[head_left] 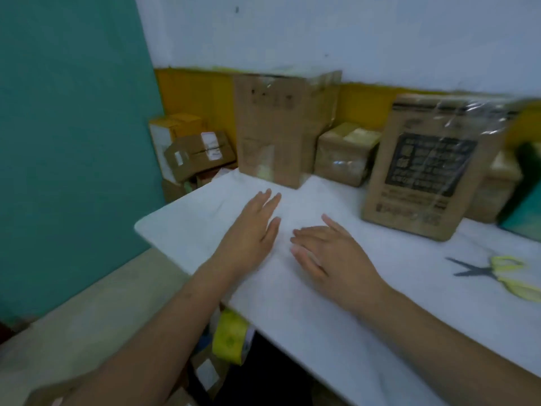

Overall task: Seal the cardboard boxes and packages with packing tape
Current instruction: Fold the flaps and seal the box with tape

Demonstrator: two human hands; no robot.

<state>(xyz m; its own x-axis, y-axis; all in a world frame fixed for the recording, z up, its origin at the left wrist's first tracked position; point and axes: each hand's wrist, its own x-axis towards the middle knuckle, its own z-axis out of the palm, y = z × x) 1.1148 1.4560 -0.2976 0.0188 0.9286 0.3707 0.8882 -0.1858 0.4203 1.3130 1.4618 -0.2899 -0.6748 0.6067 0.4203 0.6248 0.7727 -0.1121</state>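
Showing left hand point(251, 230) and right hand point(330, 253) flat and empty over the white table point(322, 317); tall box point(275, 127) and printed box point(424, 165) behind look already taped.

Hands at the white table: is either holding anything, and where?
Nothing is held: the left hand and right hand are spread open over the white table.
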